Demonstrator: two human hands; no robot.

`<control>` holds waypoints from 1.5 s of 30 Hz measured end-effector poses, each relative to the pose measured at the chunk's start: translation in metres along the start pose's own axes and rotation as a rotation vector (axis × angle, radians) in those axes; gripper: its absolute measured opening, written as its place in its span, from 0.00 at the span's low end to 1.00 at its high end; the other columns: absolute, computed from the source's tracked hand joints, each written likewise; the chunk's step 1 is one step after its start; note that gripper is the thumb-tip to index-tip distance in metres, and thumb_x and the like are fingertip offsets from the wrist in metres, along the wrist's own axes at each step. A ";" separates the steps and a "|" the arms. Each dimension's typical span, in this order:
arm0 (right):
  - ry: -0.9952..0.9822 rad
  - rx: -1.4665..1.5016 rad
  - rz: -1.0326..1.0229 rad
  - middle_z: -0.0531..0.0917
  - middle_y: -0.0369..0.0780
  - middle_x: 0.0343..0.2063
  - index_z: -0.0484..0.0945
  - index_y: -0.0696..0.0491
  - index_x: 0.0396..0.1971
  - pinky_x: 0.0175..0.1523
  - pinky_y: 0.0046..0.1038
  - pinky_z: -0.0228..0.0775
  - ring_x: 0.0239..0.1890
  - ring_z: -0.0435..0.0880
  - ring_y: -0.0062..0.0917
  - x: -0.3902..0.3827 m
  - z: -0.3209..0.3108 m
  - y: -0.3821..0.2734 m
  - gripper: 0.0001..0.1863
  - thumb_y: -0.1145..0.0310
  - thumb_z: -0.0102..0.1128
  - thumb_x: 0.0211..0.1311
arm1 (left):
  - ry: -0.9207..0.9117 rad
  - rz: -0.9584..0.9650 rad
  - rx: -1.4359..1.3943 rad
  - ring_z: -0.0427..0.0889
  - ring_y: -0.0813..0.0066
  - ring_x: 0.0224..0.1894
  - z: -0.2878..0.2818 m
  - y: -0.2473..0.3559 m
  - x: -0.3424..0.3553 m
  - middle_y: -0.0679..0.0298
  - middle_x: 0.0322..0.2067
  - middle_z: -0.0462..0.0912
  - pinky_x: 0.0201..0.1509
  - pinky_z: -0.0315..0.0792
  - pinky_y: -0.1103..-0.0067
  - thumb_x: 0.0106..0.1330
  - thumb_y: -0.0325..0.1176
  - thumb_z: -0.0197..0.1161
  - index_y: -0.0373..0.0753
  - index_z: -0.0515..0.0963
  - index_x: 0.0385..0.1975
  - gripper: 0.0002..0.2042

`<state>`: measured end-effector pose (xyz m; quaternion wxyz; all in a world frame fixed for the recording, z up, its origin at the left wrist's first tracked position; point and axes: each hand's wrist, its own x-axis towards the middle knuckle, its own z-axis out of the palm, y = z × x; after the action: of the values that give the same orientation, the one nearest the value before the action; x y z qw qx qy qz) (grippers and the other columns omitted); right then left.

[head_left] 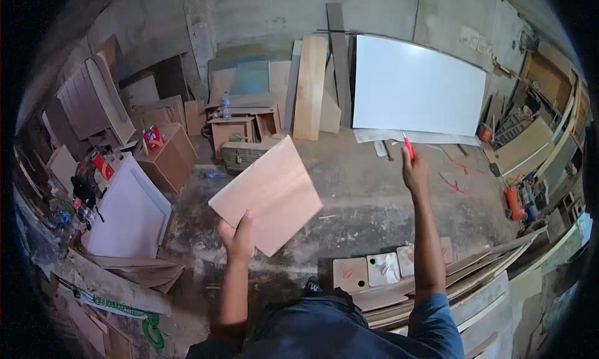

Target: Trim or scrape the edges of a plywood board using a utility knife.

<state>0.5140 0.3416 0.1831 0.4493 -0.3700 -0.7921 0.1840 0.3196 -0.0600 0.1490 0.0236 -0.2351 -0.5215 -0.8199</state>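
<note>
Left hand [238, 237] is pinching a thin, stiff, light plywood square [267, 194] by its corner; a red pen [409, 148] is being clenched in the right hand [415, 175].

Large white panel [417, 87] leaning on far wall, upright timber planks [310, 87] just beside it. Clear plastic bottle [226, 106] atop small wooden cabinet [232, 129]. Left — white board [131, 212] lying flat. Right — orange power tool [514, 203] on concrete floor [368, 196].

Two hands [238, 237] [415, 172] — one plywood panel [267, 193], one red marker [409, 148], one white board [415, 87], one water bottle [226, 106].
</note>
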 end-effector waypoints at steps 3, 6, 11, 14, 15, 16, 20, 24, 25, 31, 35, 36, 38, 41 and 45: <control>-0.089 0.022 0.006 0.79 0.55 0.22 0.74 0.56 0.39 0.33 0.46 0.67 0.29 0.79 0.54 -0.015 0.008 -0.016 0.25 0.45 0.53 0.67 | -0.080 -0.150 -0.300 0.77 0.71 0.52 0.006 -0.019 0.003 0.59 0.51 0.78 0.59 0.69 0.73 0.59 0.25 0.67 0.30 0.69 0.56 0.24; -0.067 0.123 -0.026 0.76 0.50 0.17 0.73 0.57 0.38 0.30 0.42 0.67 0.22 0.77 0.47 -0.023 0.014 -0.007 0.24 0.47 0.57 0.66 | -0.069 -0.276 -0.298 0.77 0.69 0.54 0.022 -0.023 -0.001 0.60 0.52 0.77 0.60 0.69 0.70 0.59 0.25 0.66 0.31 0.68 0.57 0.25; -0.167 0.277 -0.091 0.75 0.43 0.19 0.66 0.55 0.46 0.26 0.33 0.63 0.18 0.73 0.29 -0.044 0.005 -0.040 0.20 0.61 0.64 0.64 | -0.136 -0.322 -0.414 0.76 0.66 0.54 0.028 -0.024 -0.001 0.60 0.52 0.77 0.60 0.69 0.68 0.59 0.26 0.65 0.34 0.67 0.58 0.26; -0.170 0.388 -0.129 0.80 0.41 0.24 0.63 0.55 0.49 0.24 0.28 0.69 0.20 0.78 0.24 -0.056 -0.001 -0.062 0.21 0.68 0.64 0.64 | -0.127 -0.357 -0.415 0.77 0.66 0.54 0.034 -0.019 -0.001 0.60 0.52 0.77 0.60 0.70 0.67 0.59 0.26 0.65 0.34 0.68 0.58 0.26; -0.230 0.476 -0.060 0.81 0.41 0.25 0.62 0.56 0.49 0.24 0.27 0.72 0.21 0.81 0.23 -0.060 -0.003 -0.070 0.21 0.69 0.64 0.64 | -0.117 -0.362 -0.413 0.77 0.66 0.54 0.033 -0.021 -0.001 0.59 0.52 0.77 0.59 0.70 0.67 0.59 0.26 0.65 0.34 0.68 0.58 0.26; -0.230 0.468 -0.117 0.82 0.42 0.28 0.63 0.56 0.49 0.23 0.25 0.75 0.23 0.83 0.21 -0.062 -0.006 -0.075 0.19 0.73 0.62 0.65 | -0.111 -0.367 -0.413 0.77 0.66 0.54 0.034 -0.022 -0.001 0.59 0.52 0.77 0.59 0.70 0.67 0.59 0.26 0.64 0.34 0.68 0.58 0.26; -0.178 0.588 -0.043 0.81 0.40 0.29 0.68 0.57 0.46 0.24 0.25 0.74 0.22 0.81 0.21 -0.072 -0.004 -0.085 0.17 0.77 0.65 0.61 | -0.138 -0.382 -0.408 0.77 0.65 0.54 0.035 -0.027 -0.001 0.59 0.53 0.77 0.58 0.71 0.67 0.59 0.27 0.65 0.34 0.68 0.58 0.26; -0.062 0.489 -0.240 0.80 0.39 0.27 0.75 0.57 0.37 0.23 0.25 0.70 0.20 0.78 0.20 -0.072 0.001 -0.086 0.11 0.79 0.68 0.56 | -0.101 -0.397 -0.410 0.77 0.64 0.54 0.040 -0.020 -0.004 0.59 0.52 0.77 0.58 0.71 0.66 0.58 0.28 0.67 0.34 0.68 0.58 0.27; -0.062 0.487 -0.234 0.80 0.39 0.27 0.75 0.57 0.37 0.23 0.25 0.70 0.20 0.78 0.20 -0.072 0.003 -0.082 0.11 0.79 0.68 0.56 | -0.103 -0.403 -0.407 0.77 0.64 0.54 0.039 -0.021 -0.005 0.59 0.52 0.77 0.58 0.71 0.66 0.58 0.28 0.67 0.34 0.68 0.58 0.27; 0.022 0.537 -0.302 0.83 0.40 0.27 0.71 0.56 0.42 0.21 0.20 0.67 0.18 0.76 0.14 -0.076 0.017 -0.070 0.14 0.80 0.66 0.60 | -0.093 -0.422 -0.377 0.77 0.65 0.54 0.034 -0.031 -0.006 0.60 0.52 0.78 0.58 0.71 0.66 0.57 0.28 0.67 0.35 0.69 0.59 0.27; 0.013 0.567 -0.310 0.83 0.39 0.26 0.70 0.57 0.43 0.20 0.19 0.65 0.18 0.75 0.13 -0.081 0.017 -0.068 0.14 0.80 0.64 0.61 | -0.095 -0.431 -0.337 0.77 0.65 0.53 0.036 -0.029 -0.010 0.59 0.52 0.78 0.57 0.71 0.67 0.57 0.28 0.67 0.34 0.69 0.58 0.27; -0.004 0.567 -0.275 0.84 0.39 0.27 0.70 0.57 0.43 0.20 0.19 0.65 0.18 0.75 0.13 -0.083 0.017 -0.066 0.14 0.80 0.64 0.62 | -0.105 -0.440 -0.339 0.78 0.65 0.53 0.035 -0.032 -0.010 0.59 0.51 0.78 0.57 0.71 0.67 0.57 0.28 0.67 0.34 0.69 0.58 0.27; -0.024 0.586 -0.219 0.83 0.39 0.24 0.72 0.57 0.44 0.21 0.20 0.66 0.18 0.76 0.13 -0.086 0.017 -0.069 0.14 0.79 0.64 0.61 | -0.139 -0.431 -0.329 0.79 0.62 0.53 0.030 -0.039 -0.011 0.57 0.52 0.78 0.55 0.74 0.64 0.59 0.29 0.65 0.35 0.68 0.59 0.26; -0.038 0.602 -0.194 0.83 0.39 0.23 0.74 0.56 0.48 0.22 0.20 0.68 0.18 0.77 0.14 -0.085 0.021 -0.066 0.15 0.79 0.63 0.62 | -0.145 -0.442 -0.336 0.78 0.61 0.53 0.026 -0.045 -0.011 0.57 0.52 0.78 0.56 0.74 0.64 0.59 0.29 0.65 0.35 0.68 0.59 0.26; -0.112 0.608 -0.223 0.85 0.39 0.36 0.73 0.56 0.56 0.21 0.19 0.66 0.18 0.75 0.13 -0.084 0.016 -0.067 0.18 0.79 0.57 0.67 | -0.150 -0.447 -0.389 0.78 0.67 0.52 0.032 -0.042 -0.012 0.60 0.49 0.79 0.56 0.72 0.67 0.57 0.29 0.68 0.34 0.72 0.55 0.24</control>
<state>0.4992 0.2349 0.1681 0.5122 -0.1192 -0.7599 0.3820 0.3298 -0.0162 0.1199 -0.2415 -0.1747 -0.3937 -0.8695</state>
